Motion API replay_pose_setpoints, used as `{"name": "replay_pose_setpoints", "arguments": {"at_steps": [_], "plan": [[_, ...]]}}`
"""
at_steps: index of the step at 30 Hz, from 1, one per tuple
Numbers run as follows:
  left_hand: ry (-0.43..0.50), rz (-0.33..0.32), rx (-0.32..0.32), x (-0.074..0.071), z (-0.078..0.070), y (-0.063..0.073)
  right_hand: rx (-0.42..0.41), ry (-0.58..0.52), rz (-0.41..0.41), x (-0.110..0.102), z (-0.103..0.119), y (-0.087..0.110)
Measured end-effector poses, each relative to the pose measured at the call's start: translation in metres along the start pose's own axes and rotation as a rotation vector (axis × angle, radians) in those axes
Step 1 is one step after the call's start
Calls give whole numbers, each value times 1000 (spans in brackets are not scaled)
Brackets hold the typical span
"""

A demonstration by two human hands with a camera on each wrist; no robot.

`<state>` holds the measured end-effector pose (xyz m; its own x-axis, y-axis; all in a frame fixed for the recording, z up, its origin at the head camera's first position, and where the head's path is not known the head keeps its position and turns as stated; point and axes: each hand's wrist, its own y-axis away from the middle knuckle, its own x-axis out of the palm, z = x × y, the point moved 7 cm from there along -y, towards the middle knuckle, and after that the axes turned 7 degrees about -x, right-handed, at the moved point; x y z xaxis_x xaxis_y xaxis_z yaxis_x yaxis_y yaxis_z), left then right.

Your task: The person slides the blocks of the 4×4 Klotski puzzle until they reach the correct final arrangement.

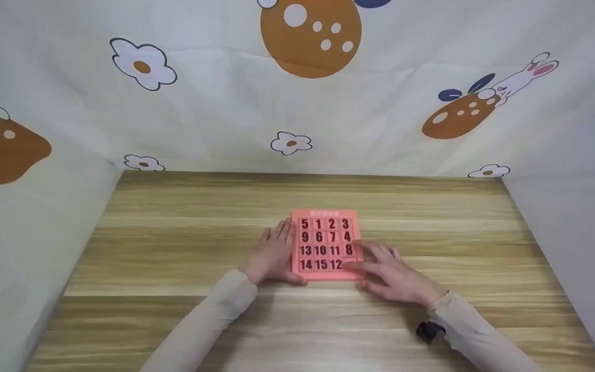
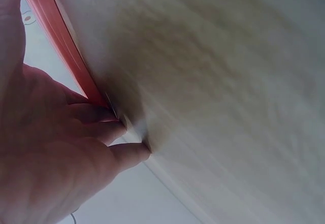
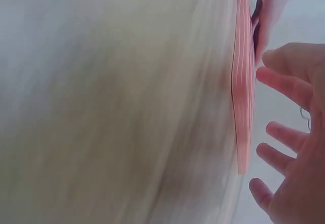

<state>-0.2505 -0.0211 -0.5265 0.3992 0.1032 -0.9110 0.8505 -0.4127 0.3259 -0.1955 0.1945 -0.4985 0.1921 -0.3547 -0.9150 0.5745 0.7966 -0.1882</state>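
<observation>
Two hands (image 1: 276,256) (image 1: 394,278) at pink number puzzle (image 1: 326,244) (left against edge).

The wood-grain table (image 1: 173,232) is walled on three sides by pale cloth (image 1: 215,113). Flowers (image 1: 154,61) and rabbits (image 1: 517,83) are printed there.

One left hand (image 1: 271,258) and one right hand (image 1: 398,279) show, with two pale sleeves (image 1: 189,325) and one black object (image 1: 429,331) at a wrist. There is one counter (image 1: 173,237) and one number board (image 1: 328,276) with fifteen numbered tiles (image 1: 319,250): four in each of three rows, three in the last. Three printed orange fruits (image 1: 308,59), two printed rabbits (image 1: 517,82) and at least four printed flowers (image 1: 155,64) are visible.
</observation>
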Motion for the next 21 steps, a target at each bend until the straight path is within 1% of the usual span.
{"name": "replay_pose_setpoints", "arguments": {"at_steps": [6,8,11,16,18,21], "plan": [[6,6,-7,1,0,-1,-21,-6,76,8,10,-11],[2,10,-12,2,0,-1,-30,3,85,9,10,-11],[-5,18,-15,2,0,-1,-15,15,51,7,8,-7],[-2,26,-19,1,0,-1,62,9,-70,-5,-1,1],[-7,26,-22,1,0,-1,69,16,-89,-7,-2,1],[-14,32,-28,2,0,-1,50,19,-85,-6,0,-1]]}}
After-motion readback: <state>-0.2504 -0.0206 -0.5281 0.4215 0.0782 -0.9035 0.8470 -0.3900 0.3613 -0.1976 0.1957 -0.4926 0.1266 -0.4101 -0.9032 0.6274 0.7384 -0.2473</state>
